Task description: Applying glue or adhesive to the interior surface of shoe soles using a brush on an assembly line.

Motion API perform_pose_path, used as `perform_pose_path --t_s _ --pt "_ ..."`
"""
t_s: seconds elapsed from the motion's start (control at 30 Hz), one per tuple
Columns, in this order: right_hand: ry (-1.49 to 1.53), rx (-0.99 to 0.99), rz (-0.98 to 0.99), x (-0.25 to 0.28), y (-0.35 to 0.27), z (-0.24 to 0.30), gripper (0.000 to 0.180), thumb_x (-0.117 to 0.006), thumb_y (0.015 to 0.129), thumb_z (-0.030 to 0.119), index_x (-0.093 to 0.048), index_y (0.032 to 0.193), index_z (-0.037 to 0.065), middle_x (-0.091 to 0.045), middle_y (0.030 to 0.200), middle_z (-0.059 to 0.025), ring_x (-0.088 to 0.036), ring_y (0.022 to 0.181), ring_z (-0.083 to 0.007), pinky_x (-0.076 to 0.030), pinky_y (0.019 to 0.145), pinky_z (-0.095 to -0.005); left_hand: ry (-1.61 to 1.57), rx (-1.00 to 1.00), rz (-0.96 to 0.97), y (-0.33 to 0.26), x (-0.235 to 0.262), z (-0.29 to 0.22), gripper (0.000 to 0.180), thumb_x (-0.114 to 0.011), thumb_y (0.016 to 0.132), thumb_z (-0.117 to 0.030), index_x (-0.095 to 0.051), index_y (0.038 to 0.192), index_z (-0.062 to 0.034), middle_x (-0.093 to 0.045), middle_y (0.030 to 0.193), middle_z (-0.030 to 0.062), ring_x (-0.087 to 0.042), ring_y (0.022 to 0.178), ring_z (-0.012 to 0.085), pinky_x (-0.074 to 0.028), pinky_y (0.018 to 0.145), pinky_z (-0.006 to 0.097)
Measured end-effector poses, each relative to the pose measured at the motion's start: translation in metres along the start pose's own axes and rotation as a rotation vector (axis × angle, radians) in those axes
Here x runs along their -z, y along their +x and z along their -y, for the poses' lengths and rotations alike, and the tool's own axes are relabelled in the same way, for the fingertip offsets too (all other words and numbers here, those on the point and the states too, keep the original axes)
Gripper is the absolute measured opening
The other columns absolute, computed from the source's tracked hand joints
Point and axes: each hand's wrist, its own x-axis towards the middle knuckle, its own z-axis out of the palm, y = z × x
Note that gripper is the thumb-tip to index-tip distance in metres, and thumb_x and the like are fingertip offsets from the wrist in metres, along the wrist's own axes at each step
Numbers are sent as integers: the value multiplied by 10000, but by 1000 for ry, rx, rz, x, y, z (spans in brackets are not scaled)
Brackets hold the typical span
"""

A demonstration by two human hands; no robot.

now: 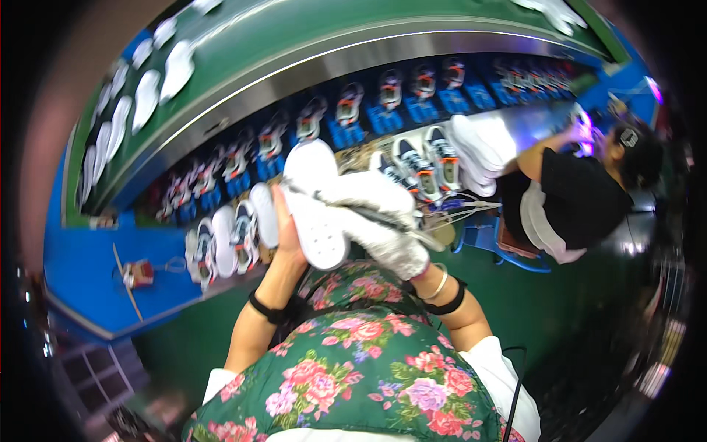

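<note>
Holding white shoe sole, left hand grip wrapped underneath, gloved right hand grip pinching thin tool

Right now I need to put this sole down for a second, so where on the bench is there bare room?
The blue bench is bare at its left end, between the small red-and-metal tool and the upright shoes. From those shoes rightward it is crowded: shoes in rows, then stacked white soles by the co-worker. The white sole is in the left hand.
</note>
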Motion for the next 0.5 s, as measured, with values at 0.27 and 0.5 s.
perform_pose_path --t_s 0.27,0.5 --pt "-180 51 -3 -21 14 -21 261 -757 747 34 -740 1008 18 -730 958 -133 -697 835 -252 -546 759 -341 -127 69 36 -11 -2 1 965 -185 882 -820 -380 1469 -80 -527 1396 129 -523 1276 300 -398 1096 448" --pt "-550 349 22 -40 31 -26 283 -723 758 -27 -722 1038 14 -722 1003 -141 -687 867 -298 -535 779 -369 74 26 17 -11 6 -1 968 -156 887 -817 -302 1510 -92 -448 1473 123 -459 1343 295 -357 1133 443"
